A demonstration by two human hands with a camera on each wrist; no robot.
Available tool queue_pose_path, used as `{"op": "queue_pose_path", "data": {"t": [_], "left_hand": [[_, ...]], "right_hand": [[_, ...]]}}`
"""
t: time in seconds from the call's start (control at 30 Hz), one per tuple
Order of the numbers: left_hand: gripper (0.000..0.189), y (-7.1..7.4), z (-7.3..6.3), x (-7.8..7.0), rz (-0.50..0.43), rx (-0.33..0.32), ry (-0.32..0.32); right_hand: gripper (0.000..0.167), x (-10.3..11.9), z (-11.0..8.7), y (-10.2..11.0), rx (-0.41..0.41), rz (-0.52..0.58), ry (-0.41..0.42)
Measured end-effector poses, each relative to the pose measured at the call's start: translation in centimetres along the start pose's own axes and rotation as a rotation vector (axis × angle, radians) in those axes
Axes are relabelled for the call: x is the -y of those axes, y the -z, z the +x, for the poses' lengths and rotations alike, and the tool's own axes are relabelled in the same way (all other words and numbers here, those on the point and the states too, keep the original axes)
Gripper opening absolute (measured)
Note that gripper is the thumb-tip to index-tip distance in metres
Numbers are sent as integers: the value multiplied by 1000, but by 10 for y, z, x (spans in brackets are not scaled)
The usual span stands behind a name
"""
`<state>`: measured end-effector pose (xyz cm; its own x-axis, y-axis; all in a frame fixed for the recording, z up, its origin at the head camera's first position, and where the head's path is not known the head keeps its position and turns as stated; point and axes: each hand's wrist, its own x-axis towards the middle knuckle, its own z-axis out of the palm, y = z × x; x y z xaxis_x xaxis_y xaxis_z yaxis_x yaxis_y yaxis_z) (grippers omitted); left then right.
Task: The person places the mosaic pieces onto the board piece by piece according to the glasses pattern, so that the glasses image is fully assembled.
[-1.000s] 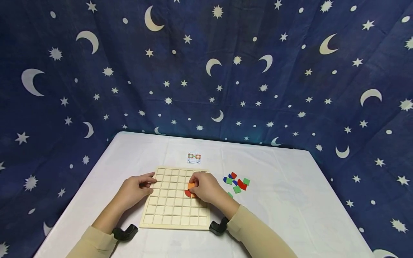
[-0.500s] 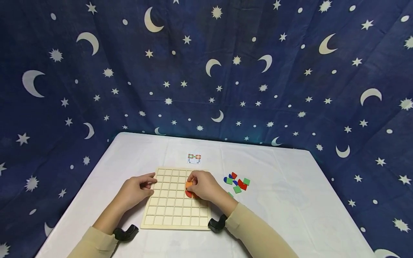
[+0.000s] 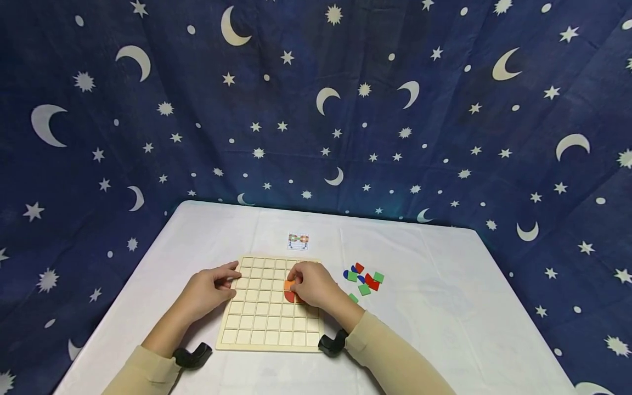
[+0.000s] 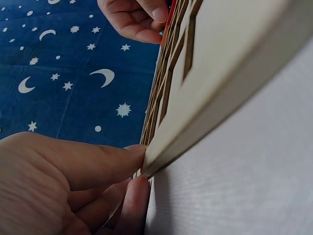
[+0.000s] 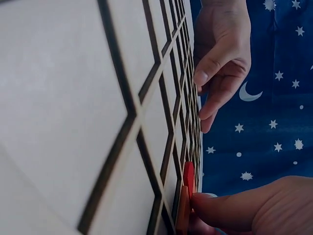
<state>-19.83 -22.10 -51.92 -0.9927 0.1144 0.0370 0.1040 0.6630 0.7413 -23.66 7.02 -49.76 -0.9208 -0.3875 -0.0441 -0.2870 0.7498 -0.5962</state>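
A pale wooden grid board (image 3: 260,322) lies on the white table. My left hand (image 3: 209,288) rests its thumb and fingertips against the board's left edge; the left wrist view shows the thumb (image 4: 110,164) touching that edge. Over the right part of the grid, my right hand (image 3: 316,285) holds an orange square tile (image 3: 289,285) between thumb and fingers at the board's surface. Just below that tile sits a red quarter-round tile (image 3: 289,297). The right hand partly covers another tile beside it. In the right wrist view, the thumb (image 5: 230,208) is close to red and orange tiles.
Loose tiles lie right of the board, among them green squares (image 3: 364,289), red pieces (image 3: 360,268) and blue pieces (image 3: 346,274). A small printed pattern card (image 3: 298,241) lies beyond the board. A dark star-and-moon curtain (image 3: 276,109) hangs behind the table.
My right hand has shifted slightly left with the orange tile, which now sits above the red quarter-round tile. The left hand stays at the board's edge.
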Motion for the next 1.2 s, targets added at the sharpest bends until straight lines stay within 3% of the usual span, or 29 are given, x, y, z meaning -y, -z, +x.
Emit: {"op": "queue_pose_path", "data": {"t": [0.3, 0.5, 1.0, 1.2], "left_hand": [[38, -1, -2, -1, -1, 5, 10], [38, -3, -3, 0, 7, 8, 15], [38, 0, 0, -1, 12, 8, 33], [37, -1, 0, -1, 15, 4, 34]], "right_hand": [[12, -1, -3, 1, 34, -34, 23], [16, -10, -13, 9, 56, 15, 21], [17, -60, -46, 45, -82, 35, -125], [21, -89, -49, 64, -192, -25, -209]]}}
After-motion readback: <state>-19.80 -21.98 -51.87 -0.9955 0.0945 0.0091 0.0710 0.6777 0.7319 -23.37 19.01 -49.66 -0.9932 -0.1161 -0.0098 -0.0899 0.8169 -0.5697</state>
